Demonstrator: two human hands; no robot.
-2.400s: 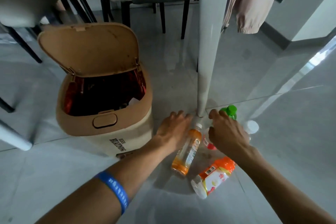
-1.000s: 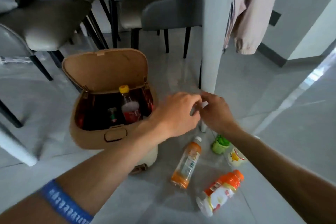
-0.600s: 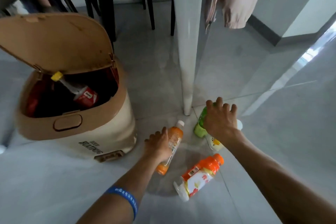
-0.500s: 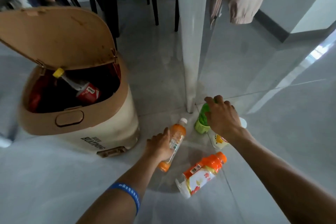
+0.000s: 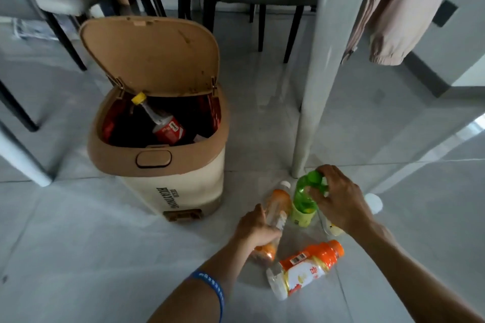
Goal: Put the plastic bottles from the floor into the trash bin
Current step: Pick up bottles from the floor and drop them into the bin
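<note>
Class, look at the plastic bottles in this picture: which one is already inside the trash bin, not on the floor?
The yellow-capped bottle with the red label, leaning inside the open trash bin. The other bottles are outside it, down by the hands.

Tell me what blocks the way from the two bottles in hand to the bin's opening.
Nothing visible does. The trash bin stands with its lid up and mouth exposed. The left hand grips the orange bottle, the right hand the green bottle; only bare floor lies between. A red-labelled bottle already inside leaves room.
</note>
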